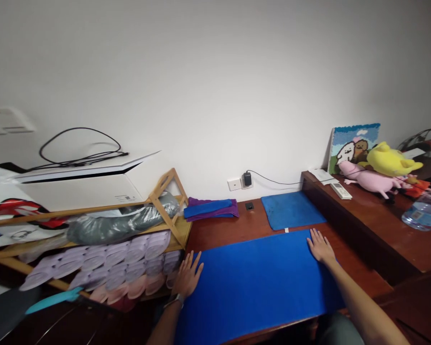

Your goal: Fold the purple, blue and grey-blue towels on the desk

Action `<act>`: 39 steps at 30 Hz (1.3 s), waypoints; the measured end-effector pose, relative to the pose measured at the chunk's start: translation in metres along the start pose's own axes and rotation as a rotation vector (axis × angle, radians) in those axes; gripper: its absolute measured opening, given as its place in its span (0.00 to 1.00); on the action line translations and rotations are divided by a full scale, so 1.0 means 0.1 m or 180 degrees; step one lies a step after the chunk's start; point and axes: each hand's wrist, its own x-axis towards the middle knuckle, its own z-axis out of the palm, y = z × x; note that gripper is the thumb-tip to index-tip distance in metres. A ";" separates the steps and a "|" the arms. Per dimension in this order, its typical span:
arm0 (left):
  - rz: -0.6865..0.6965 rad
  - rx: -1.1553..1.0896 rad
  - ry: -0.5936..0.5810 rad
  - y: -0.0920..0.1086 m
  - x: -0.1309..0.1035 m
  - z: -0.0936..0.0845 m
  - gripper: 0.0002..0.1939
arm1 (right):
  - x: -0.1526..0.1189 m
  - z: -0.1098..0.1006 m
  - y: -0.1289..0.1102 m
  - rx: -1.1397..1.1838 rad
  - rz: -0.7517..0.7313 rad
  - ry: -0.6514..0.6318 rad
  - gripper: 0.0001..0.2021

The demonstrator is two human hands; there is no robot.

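Note:
A large bright blue cloth (258, 282) lies spread over the dark red wooden table. My left hand (187, 277) rests at its left edge with fingers apart, holding nothing. At the cloth's upper right corner, my right hand (320, 245) lies flat, its fingers spread. Just behind the large cloth, a smaller blue cloth (292, 210) lies on the table, with a small white tag (286, 230) between the two. Folded purple and blue cloths (211, 209) sit by the wall at the back left of the table.
A wooden rack (170, 206) on the left holds slippers (117, 258), a plastic-wrapped bundle (122, 225) and a white box (86, 189). On the raised right surface are a remote (341, 190), plush toys (371, 181), a picture (354, 146) and a bottle (424, 213). A plug (247, 178) sits in the wall.

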 end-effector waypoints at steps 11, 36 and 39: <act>0.0527 -0.0263 0.0176 1.08 -0.31 -0.44 0.30 | -1.26 -0.05 -1.67 0.0601 -0.1401 0.0460 0.33; -0.0003 -0.0463 0.0223 0.46 -1.25 -0.37 0.29 | -1.48 0.14 -0.12 -0.0078 -0.0255 0.0352 0.38; -0.0012 -0.0370 0.0312 0.38 -1.38 -0.36 0.29 | -1.60 0.18 -0.69 0.0323 -0.0835 0.0460 0.37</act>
